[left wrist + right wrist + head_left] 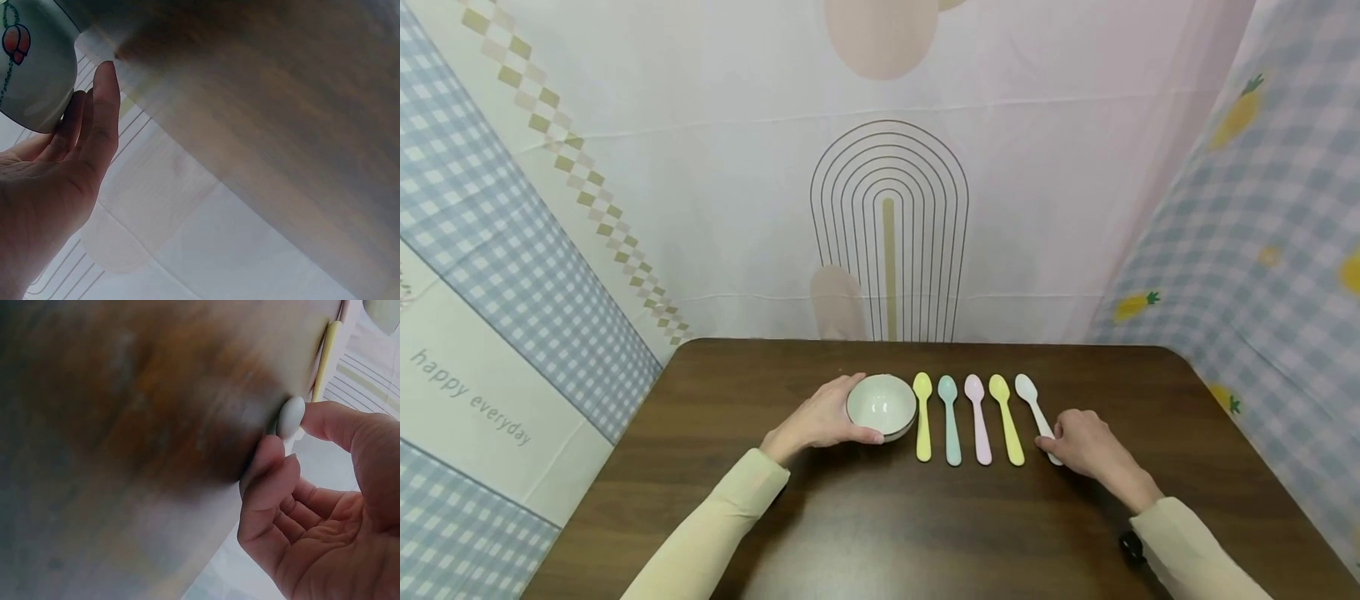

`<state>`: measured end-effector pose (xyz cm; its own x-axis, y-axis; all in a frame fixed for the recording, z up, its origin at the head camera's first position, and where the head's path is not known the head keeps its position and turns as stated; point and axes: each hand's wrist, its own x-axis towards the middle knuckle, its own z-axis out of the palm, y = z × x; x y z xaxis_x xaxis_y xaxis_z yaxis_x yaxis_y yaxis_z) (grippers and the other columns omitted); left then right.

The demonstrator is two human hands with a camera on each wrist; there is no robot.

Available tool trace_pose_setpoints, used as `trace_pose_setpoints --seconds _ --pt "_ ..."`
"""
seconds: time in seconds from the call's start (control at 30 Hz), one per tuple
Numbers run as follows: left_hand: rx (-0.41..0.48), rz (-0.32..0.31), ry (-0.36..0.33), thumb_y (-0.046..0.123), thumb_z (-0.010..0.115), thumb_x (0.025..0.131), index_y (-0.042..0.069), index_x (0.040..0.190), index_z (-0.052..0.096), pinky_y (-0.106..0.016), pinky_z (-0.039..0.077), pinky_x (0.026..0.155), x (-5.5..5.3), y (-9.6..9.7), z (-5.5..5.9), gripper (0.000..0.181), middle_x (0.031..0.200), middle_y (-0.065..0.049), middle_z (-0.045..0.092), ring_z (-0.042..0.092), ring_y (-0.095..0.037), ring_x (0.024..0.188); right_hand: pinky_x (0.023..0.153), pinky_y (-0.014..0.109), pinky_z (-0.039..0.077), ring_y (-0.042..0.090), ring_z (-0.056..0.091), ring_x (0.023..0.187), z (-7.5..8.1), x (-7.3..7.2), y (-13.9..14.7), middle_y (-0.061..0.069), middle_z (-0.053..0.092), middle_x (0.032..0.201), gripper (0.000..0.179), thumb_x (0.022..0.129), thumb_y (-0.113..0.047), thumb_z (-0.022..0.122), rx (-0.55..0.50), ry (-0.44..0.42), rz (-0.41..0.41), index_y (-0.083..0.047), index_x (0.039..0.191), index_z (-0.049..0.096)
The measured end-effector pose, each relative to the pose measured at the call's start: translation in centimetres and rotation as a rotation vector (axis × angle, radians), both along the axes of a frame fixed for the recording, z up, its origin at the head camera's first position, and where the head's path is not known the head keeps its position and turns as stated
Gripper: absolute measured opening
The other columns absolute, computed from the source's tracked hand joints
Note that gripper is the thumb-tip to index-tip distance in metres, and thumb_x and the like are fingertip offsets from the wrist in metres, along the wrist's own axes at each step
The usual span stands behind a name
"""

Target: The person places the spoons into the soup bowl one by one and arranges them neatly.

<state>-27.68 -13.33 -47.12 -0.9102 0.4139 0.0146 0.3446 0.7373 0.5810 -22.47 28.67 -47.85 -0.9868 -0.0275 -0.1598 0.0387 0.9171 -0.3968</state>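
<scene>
My left hand grips a small round bowl by its side, thumb at the near rim and fingers behind. The bowl is pale inside, with a red flower motif on the outside wall in the left wrist view. To its right several plastic spoons lie in a row, bowls pointing away: a yellow spoon close beside the bowl, a mint-green spoon, a pink spoon and another yellow spoon. At the row's right end, my right hand pinches the handle end of a slanted white spoon.
Everything lies on a dark brown wooden table with rounded far corners. A patterned cloth hangs behind its far edge. Blue checked cloth hangs along the right, with more on the left.
</scene>
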Motion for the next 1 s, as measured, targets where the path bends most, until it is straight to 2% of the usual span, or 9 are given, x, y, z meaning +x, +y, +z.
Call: trace_pose_setpoints --seconds 0.1,0.27,0.5,0.63,1.0 --pt "-0.001 -0.004 0.004 0.054 0.098 0.072 0.002 0.162 0.046 -0.058 0.054 0.111 -0.06 -0.01 0.0 0.117 0.148 -0.018 0.065 0.061 -0.036 0.138 0.058 0.029 0.042 0.016 0.054 0.061 -0.01 -0.07 0.03 0.001 0.057 0.064 0.038 0.098 -0.026 0.078 -0.003 0.002 -0.003 -0.01 0.07 0.06" --pt "0.002 -0.008 0.004 0.054 0.098 0.072 0.0 0.162 0.045 -0.058 0.053 0.113 -0.07 -0.04 0.04 0.117 0.15 -0.02 0.064 0.061 -0.036 0.139 0.058 0.029 0.041 0.015 0.052 0.06 -0.09 -0.18 0.13 -0.002 0.054 0.062 0.04 0.098 -0.026 0.078 -0.015 0.009 0.002 -0.011 0.066 0.057" --pt "0.012 -0.006 -0.018 0.053 0.097 0.073 0.001 0.163 0.045 -0.064 0.044 0.123 -0.03 -0.02 0.1 0.117 0.159 -0.021 0.059 0.044 -0.046 0.158 0.057 0.029 0.04 0.013 0.05 0.058 -0.32 -0.29 0.34 -0.005 0.047 0.058 0.045 0.098 -0.027 0.077 -0.026 0.002 0.009 -0.014 0.063 0.053" --pt "0.01 -0.005 -0.023 0.053 0.097 0.073 0.002 0.164 0.045 -0.065 0.042 0.124 0.02 0.01 0.2 0.116 0.16 -0.021 0.058 0.042 -0.046 0.159 0.057 0.029 0.04 0.013 0.05 0.058 -0.28 -0.32 0.37 -0.004 0.048 0.059 0.045 0.098 -0.027 0.077 -0.025 -0.015 0.003 -0.014 0.063 0.053" --pt "0.01 -0.005 -0.018 0.053 0.098 0.073 0.001 0.163 0.045 -0.064 0.044 0.123 0.06 -0.04 0.12 0.116 0.159 -0.022 0.058 0.045 -0.046 0.157 0.055 0.029 0.048 0.013 0.062 0.055 -0.22 -0.4 0.73 0.001 0.065 0.063 0.034 0.102 -0.019 0.071 -0.13 -0.082 -0.009 -0.009 0.071 0.062"
